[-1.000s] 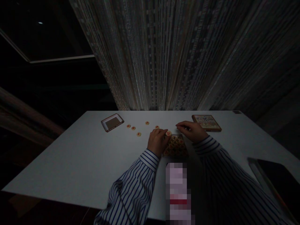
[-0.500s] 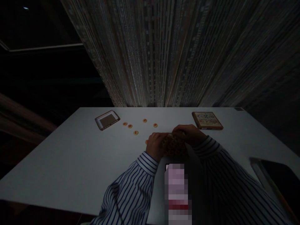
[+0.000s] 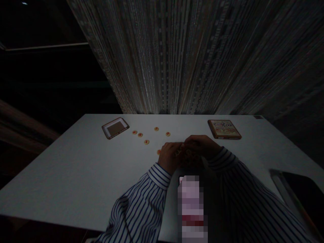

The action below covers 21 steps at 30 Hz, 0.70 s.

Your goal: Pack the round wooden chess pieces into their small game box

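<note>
My left hand (image 3: 169,158) curls around the left side of a dark pile of round xiangqi pieces (image 3: 191,160), its fingers reaching over the top. From the right, my right hand (image 3: 201,145) bends its fingers down onto the same pile, close to the left fingertips. Shadow and the hands hide most of the pile, and what lies under the right fingertips does not show. A single xiangqi piece (image 3: 159,152) with a red mark rests beside my left hand. Farther off, several more red-marked pieces (image 3: 146,142) lie scattered flat on the white table (image 3: 101,175).
An open shallow box part (image 3: 115,128) sits at the back left. At the back right is a flat printed box (image 3: 224,129). A phone (image 3: 192,206) with a blurred lit screen lies between my forearms. Something dark and flat (image 3: 301,192) occupies the right edge. Behind hangs a string curtain (image 3: 172,67).
My right fingers have shifted slightly left and closer to my left hand, covering more of the pile's top. The scattered pieces stay where they were.
</note>
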Motion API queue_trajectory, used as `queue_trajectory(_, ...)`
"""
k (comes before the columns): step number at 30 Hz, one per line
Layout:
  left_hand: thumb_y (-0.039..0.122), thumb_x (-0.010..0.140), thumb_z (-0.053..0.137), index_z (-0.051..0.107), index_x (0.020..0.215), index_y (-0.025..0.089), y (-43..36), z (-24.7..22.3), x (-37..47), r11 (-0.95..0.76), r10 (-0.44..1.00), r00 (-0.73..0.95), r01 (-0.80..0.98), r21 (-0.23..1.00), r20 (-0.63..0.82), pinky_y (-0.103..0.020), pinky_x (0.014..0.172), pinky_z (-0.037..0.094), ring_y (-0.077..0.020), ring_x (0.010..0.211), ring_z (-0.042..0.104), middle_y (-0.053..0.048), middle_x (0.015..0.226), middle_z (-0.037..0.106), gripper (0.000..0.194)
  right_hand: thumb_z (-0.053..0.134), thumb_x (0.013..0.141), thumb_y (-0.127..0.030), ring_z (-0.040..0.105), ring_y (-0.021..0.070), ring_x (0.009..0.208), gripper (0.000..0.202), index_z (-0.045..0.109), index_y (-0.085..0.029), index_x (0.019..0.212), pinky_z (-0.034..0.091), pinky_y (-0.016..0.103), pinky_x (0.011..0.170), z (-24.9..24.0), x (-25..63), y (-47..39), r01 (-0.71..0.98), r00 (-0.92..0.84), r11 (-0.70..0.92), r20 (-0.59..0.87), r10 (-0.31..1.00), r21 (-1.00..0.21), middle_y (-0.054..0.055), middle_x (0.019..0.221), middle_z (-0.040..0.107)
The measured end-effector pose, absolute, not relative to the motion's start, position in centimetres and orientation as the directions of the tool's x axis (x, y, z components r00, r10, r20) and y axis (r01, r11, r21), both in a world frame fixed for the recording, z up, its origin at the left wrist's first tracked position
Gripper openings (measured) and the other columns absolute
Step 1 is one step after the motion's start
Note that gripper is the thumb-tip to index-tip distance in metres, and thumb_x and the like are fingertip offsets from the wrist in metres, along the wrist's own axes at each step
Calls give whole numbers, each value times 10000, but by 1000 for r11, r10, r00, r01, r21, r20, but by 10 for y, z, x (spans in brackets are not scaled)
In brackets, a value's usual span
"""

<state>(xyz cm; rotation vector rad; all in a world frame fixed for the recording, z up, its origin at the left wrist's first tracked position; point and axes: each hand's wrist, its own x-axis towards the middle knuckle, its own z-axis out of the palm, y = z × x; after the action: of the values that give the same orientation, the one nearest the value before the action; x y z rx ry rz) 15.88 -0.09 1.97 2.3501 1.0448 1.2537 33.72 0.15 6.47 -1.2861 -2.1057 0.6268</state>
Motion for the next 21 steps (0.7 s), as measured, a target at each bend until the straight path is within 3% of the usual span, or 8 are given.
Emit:
queue_trajectory(6,143,717,605,605,1021,161,-4,22,159,-540,841,239,423,727,486,-302,734,489,-164,810,597,-62,884,663,304,548,737,-359,631,155,692,236,627,-152,817,500,270,625,65,337,2,565,-320,385,237,918,-730,54,754,685)
queue_trajectory(12,115,695,604,650,921,179,-4,29,160,-366,929,159,273,890,333,-260,690,495,-143,759,621,-36,858,688,239,537,749,-382,639,166,760,293,631,-162,918,507,275,678,66,336,2,542,-339,380,219,915,-750,55,814,693)
queue_trajectory(21,207,686,629,687,818,164,-2,32,162,-128,980,148,-25,992,130,-309,767,510,-168,784,645,-51,829,704,151,525,761,-407,639,163,778,306,639,-163,907,512,280,694,66,336,2,536,-361,425,257,897,-729,59,855,691)
